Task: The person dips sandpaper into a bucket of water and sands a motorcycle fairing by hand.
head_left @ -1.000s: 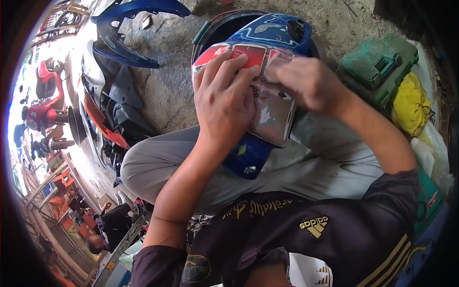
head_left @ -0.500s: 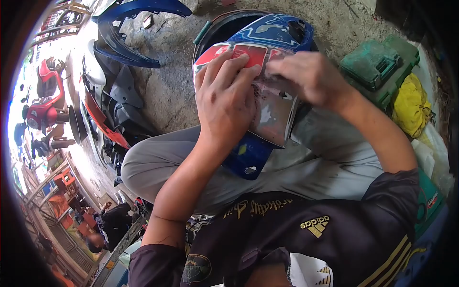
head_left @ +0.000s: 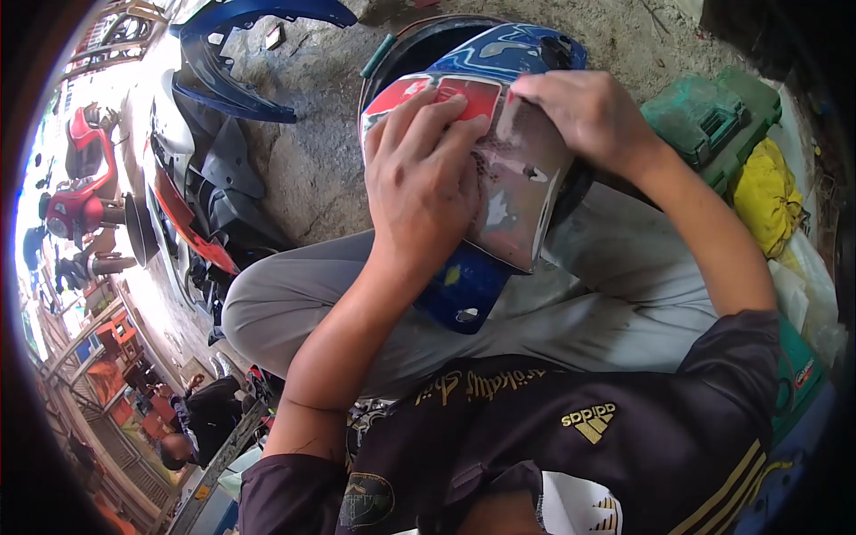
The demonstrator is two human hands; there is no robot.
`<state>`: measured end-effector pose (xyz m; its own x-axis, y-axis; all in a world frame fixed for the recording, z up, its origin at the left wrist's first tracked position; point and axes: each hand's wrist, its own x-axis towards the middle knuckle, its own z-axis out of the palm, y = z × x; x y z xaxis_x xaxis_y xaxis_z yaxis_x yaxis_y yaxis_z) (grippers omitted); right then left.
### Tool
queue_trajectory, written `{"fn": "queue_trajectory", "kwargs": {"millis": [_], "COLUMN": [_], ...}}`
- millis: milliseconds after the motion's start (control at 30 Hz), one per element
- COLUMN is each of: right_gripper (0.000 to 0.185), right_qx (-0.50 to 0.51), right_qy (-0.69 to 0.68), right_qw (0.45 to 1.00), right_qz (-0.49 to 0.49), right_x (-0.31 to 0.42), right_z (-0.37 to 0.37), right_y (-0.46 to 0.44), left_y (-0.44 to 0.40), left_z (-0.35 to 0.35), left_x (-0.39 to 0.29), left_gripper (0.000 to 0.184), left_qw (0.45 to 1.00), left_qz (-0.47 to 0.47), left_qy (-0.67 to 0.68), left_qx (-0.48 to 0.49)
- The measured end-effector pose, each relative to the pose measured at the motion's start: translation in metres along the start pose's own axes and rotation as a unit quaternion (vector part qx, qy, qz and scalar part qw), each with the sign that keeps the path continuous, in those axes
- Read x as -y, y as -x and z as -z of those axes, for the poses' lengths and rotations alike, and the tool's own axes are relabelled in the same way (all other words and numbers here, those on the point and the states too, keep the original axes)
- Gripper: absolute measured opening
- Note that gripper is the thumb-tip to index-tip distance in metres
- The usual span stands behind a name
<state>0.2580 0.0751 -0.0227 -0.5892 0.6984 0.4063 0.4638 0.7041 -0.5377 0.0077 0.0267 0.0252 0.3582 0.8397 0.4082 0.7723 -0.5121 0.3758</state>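
Observation:
A motorcycle body panel [head_left: 513, 192] with a worn grey and red face lies across my lap and tilts upward. My left hand [head_left: 423, 183] rests on it, fingers apart over the red patch [head_left: 473, 94]. At the panel's upper right edge is my right hand [head_left: 580, 116], thumb and fingers pinched together against the surface. Whatever lies between those fingertips is too small or hidden to name. Blue parts, one glossy with white lines [head_left: 499, 53] and one plain [head_left: 459, 299], show above and below the grey face.
A black round tub [head_left: 392, 76] lies behind the panel. Green tool cases [head_left: 700, 120] and a yellow bundle [head_left: 769, 192] are at right. A blue fairing [head_left: 201, 67] and several dark panels [head_left: 232, 165] lie at left. Another person [head_left: 209, 419] sits at lower left.
My right hand has moved up along the panel toward its upper edge and is less blurred. More of the grey face shows. My left hand has stayed in place.

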Motion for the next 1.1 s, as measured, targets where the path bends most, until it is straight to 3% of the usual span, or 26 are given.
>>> {"fn": "queue_trajectory", "kwargs": {"millis": [100,200,333,467,500,533,600,700,800,933,967,1100], "right_gripper": [0.027,0.028,0.027,0.025,0.025,0.025,0.025,0.023,0.021,0.020,0.021,0.021], "right_qx": [0.008,-0.003,-0.016,-0.024,-0.036,-0.066,-0.005,-0.050,0.026,-0.015,0.048,-0.045], "right_qy": [-0.009,0.014,0.023,0.007,0.059,-0.002,0.003,0.006,-0.018,-0.044,-0.029,-0.029], "right_qw": [1.000,1.000,0.999,0.999,0.998,0.998,1.000,0.998,0.999,0.999,0.998,0.998], "right_qz": [0.012,-0.014,0.040,-0.048,0.000,0.024,0.022,-0.038,-0.012,0.014,-0.007,-0.036], "right_x": [0.021,-0.008,0.018,-0.020,-0.011,0.001,0.024,-0.004,0.043,0.030,0.043,0.018], "right_z": [0.005,0.009,0.006,0.006,0.003,-0.001,0.005,0.001,0.009,0.006,0.012,0.003], "right_y": [-0.001,0.000,0.004,0.005,0.007,0.005,0.001,0.003,0.002,-0.004,0.000,-0.005], "left_y": [-0.001,0.002,0.002,0.004,0.005,0.005,0.003,0.002,0.003,-0.001,-0.001,0.002], "left_z": [0.000,0.002,0.003,-0.003,-0.001,0.000,-0.001,-0.002,-0.001,0.000,0.000,-0.001], "left_x": [-0.002,-0.002,-0.007,0.003,-0.001,-0.001,0.002,0.006,0.004,0.001,0.001,0.002], "left_gripper": [0.041,0.041,0.041,0.039,0.039,0.039,0.037,0.036,0.036,0.039,0.039,0.038], "left_qw": [1.000,1.000,1.000,1.000,1.000,1.000,1.000,1.000,1.000,1.000,1.000,1.000], "left_qz": [-0.001,0.003,-0.002,-0.009,-0.009,-0.009,-0.009,-0.013,-0.014,0.005,0.002,-0.001], "left_qy": [-0.004,-0.005,-0.015,-0.001,-0.005,-0.010,-0.005,0.003,0.005,0.001,0.002,0.000], "left_qx": [0.001,0.008,0.007,0.013,0.015,0.016,0.016,0.014,0.005,0.005,0.000,-0.002]}}
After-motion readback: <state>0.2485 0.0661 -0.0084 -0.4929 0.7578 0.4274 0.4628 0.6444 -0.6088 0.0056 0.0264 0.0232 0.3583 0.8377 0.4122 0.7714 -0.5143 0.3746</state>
